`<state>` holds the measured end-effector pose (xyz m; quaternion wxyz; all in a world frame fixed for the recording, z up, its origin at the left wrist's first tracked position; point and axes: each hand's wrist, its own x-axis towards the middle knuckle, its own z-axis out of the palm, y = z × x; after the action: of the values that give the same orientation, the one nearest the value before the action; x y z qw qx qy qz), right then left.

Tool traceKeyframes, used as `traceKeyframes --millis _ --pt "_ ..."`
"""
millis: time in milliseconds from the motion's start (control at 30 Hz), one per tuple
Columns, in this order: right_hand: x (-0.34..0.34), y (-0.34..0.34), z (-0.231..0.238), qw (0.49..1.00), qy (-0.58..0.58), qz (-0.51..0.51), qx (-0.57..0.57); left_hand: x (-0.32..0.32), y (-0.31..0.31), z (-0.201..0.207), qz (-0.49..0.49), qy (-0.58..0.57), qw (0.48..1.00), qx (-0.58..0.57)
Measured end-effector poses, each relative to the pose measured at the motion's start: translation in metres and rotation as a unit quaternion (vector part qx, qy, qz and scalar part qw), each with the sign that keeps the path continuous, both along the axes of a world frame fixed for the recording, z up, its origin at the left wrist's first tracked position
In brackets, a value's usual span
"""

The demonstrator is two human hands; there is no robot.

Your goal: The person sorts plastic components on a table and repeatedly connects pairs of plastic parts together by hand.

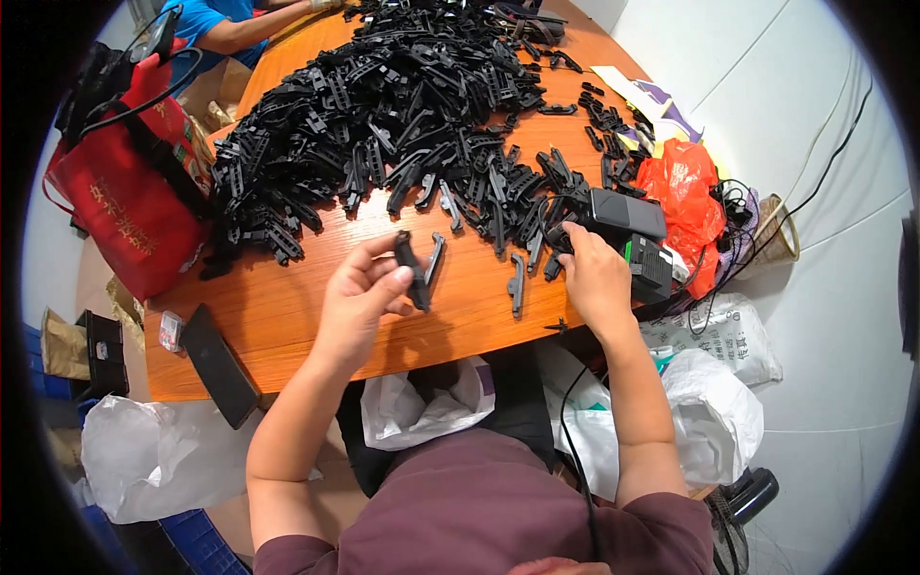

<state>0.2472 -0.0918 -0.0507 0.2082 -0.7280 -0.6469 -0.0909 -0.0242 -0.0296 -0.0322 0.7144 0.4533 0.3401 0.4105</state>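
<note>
At upper left, standing against the surface (pixel 268 335), a red bag (pixel 120 182) with black straps and a dark cable across its top, contents hidden. Farther down the left side, a black crate (pixel 103 350); at lower left, a blue crate (pixel 196 541). Around the near edge, at least three pale plastic bags: one at lower left (pixel 153 460), one gaping open at lower center (pixel 426 407), one at lower right (pixel 714 412), insides too unclear to read. On the right, one crumpled orange-red plastic bag (pixel 682 192) and one woven basket (pixel 781 235). Near the center, one black part (pixel 412 271) raised in the left hand (pixel 362 297), pinched between thumb and fingers. Just beyond, one loose part (pixel 435 257); farther right, another (pixel 517 285). Across the upper center, a heap of black parts (pixel 383 105), too many to count. At right of center, the right hand (pixel 598 278), with bent fingers beside two black devices (pixel 628 213); cannot tell whether clenched on anything. At left, one dark phone (pixel 218 364) and one small box (pixel 171 331). Underneath, orange-brown wood grain; behind, at upper right, a white wall (pixel 805 115); at upper left, one person in blue (pixel 225 34).
</note>
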Motion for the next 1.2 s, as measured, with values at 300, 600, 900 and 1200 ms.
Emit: traceKeyframes --millis 300,600,900,1200 --pt "0.012 0.001 0.009 0.995 0.083 -0.013 -0.060 0.009 -0.001 -0.004 -0.060 0.016 0.998 0.027" --pt "0.082 0.046 0.038 0.969 -0.114 -0.012 -0.220 0.016 0.003 -0.004 -0.058 0.019 0.998 0.029" --pt "0.134 0.038 0.103 0.986 0.091 -0.105 -0.095 0.014 0.010 -0.001 -0.046 0.014 0.998 0.037" --pt "0.185 0.062 0.110 0.944 0.124 -0.244 -0.184 0.012 0.015 -0.007 -0.032 0.011 0.999 0.029"
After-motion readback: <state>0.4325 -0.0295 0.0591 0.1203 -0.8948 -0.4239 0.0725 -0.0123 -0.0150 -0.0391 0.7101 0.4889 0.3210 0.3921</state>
